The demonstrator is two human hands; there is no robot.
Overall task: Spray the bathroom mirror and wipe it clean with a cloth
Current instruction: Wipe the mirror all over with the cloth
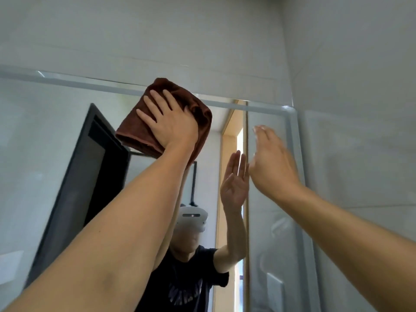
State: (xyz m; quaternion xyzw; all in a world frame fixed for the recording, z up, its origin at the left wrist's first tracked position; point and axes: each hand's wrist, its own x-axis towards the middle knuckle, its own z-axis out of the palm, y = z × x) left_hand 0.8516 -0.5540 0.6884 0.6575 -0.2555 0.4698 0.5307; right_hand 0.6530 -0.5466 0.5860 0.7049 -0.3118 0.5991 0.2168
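**Cloth flat on the glass, up by the mirror's top edge**

Nearest to us, two bare forearms reach up from the bottom corners toward the mirror point(56, 136). Our left hand point(167, 121) is spread flat on the folded brown cloth point(139, 131), fingers straight and fanned, palm pressing it against the glass. No curled grip here; the hand is wide and pushing. The cloth sits just under the mirror's top edge, and its upper corner pokes over that edge onto the pale wall.

To the right of the cloth and lower, our right hand point(273, 163) is raised with fingers straight and together, holding nothing. It hangs close to the mirror's right edge; whether it touches the glass, we cannot tell.

Deeper in, the mirror gives back a person in a dark T-shirt and a white headset point(193, 219) below the cloth, a dark-framed window point(87, 176) to the cloth's left, and a wooden door frame point(227, 140) to its right.
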